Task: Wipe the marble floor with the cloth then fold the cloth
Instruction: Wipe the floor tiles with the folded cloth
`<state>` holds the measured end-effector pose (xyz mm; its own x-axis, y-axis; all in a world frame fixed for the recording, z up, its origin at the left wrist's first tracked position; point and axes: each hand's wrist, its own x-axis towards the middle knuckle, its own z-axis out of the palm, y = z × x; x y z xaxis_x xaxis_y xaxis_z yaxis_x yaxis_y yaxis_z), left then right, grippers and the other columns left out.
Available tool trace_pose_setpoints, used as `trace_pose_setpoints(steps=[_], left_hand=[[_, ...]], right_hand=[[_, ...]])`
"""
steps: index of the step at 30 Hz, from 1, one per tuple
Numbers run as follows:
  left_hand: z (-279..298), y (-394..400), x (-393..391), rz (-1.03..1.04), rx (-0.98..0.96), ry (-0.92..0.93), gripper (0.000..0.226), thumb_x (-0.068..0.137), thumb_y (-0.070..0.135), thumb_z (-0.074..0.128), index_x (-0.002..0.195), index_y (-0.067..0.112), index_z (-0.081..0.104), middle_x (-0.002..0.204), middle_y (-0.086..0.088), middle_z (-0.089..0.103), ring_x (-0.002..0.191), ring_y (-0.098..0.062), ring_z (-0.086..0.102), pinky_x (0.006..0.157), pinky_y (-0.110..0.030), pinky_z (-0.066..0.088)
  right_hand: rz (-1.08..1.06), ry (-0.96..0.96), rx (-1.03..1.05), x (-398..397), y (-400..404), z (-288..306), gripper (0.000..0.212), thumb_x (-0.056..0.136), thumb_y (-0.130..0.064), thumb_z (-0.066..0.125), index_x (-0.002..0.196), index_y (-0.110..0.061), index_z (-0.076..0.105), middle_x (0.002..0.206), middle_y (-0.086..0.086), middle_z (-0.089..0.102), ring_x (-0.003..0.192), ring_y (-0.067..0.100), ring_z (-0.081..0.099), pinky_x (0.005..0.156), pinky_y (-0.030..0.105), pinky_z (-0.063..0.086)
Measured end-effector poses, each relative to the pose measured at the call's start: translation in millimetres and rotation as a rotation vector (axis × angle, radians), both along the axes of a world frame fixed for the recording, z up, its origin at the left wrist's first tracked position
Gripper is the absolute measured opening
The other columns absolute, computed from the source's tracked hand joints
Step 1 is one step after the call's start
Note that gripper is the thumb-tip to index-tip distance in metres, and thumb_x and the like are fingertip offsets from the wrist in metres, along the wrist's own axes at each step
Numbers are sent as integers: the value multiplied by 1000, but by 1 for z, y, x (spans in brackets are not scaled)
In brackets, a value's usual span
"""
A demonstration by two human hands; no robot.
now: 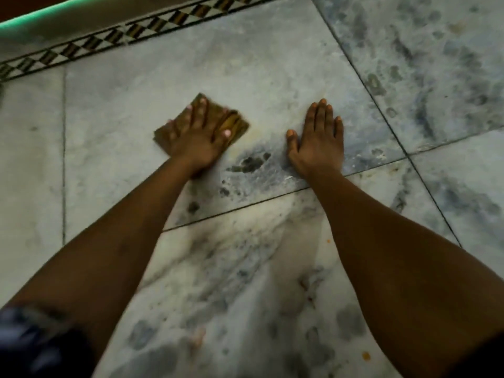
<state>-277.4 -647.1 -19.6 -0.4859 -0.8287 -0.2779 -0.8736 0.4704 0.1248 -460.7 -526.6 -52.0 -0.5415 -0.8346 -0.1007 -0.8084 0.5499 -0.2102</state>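
Note:
A brown-yellow folded cloth (pixel 235 124) lies flat on the grey-white marble floor (pixel 267 72), left of centre. My left hand (pixel 197 135) presses down on it with fingers spread straight, covering most of it. My right hand (pixel 319 137) rests flat on the bare marble to the right of the cloth, fingers straight and together, holding nothing. A dark mottled patch (pixel 249 163) in the marble lies between the two hands.
A patterned black, white and brown border strip (pixel 128 34) runs along the far edge of the floor, with a pale step and green-lit edge (pixel 35 15) behind it. Dark tile joints (pixel 362 85) cross the floor. Small orange specks (pixel 366 356) lie at the lower right.

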Motion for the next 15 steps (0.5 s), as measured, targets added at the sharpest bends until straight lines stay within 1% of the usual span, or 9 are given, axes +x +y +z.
trace_pose_setpoints(steps=[2,5,7,9,11,12,15], left_hand=[[4,-1,-37,52,84,47,60,94,59,21,147,41,-1,157,3,-18,143,-23,-17,111,-55,-10],[-1,31,-57,-57,66,60,58,95,57,21,147,41,0,157,3,-16,143,-22,-17,111,-55,-12],[-6,62,-33,-157,-3,66,55,97,54,21,146,42,1,158,4,-13,144,-20,-14,112,-53,-12],[-8,83,11,-201,-30,92,56,94,57,19,145,44,1,158,6,-11,144,-18,-12,111,-51,-11],[-5,83,48,-147,-35,84,59,89,60,15,144,44,-1,157,7,-12,144,-17,-12,112,-50,-9],[-5,71,57,-87,-36,76,58,92,60,17,145,43,-1,157,7,-13,144,-17,-12,112,-50,-9],[-4,25,38,108,-12,35,58,97,55,22,148,38,0,157,3,-15,144,-21,-13,112,-52,-8]], right_hand=[[25,-35,16,-4,-2,3,70,98,-43,25,148,-3,-3,157,16,-6,145,27,-6,116,38,-6],[91,-94,54,-8,4,8,68,99,-38,29,148,-2,-3,157,17,-7,145,27,-6,116,35,-4],[109,-75,28,4,18,6,66,99,-36,25,148,-1,0,157,17,-4,145,26,-3,116,35,-3],[92,-44,-16,24,34,3,68,94,-41,15,148,-1,2,157,17,-1,146,27,-1,116,36,-3],[93,-25,-37,37,43,0,73,89,-43,9,148,-2,2,157,16,0,146,27,-1,116,36,-5],[96,-23,-39,38,44,-1,73,88,-44,9,148,-2,2,157,16,0,146,27,-1,116,36,-5],[90,-20,-30,34,41,-2,74,88,-44,10,148,-3,1,157,17,-1,145,28,-1,116,37,-4]])
